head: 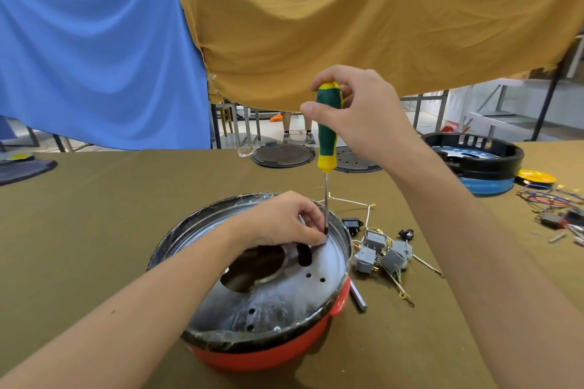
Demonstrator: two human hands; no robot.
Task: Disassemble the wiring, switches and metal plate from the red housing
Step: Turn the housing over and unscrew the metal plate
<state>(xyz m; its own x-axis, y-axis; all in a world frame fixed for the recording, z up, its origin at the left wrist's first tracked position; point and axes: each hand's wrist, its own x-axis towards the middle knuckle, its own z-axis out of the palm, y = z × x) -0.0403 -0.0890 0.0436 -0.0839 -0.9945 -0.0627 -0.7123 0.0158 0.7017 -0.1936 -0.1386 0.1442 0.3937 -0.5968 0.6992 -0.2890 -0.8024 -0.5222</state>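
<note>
The red housing [271,354] sits on the table in front of me, with a round silvery metal plate [294,294] inside its black rim. My right hand [357,117] grips the top of a green and yellow screwdriver [327,132], held upright. Its tip meets the plate near the far right edge. My left hand [284,221] rests on the plate and pinches around the shaft's tip, hiding the screw. Grey switches with pale wires [384,252] lie on the table just right of the housing.
A grey metal rod [358,297] lies beside the housing. A black plug socket [350,224] sits behind the switches. Farther back are round dark lids [282,154], a black and blue housing [480,164], and coloured wires [550,202] at the far right. Cloths hang behind the table.
</note>
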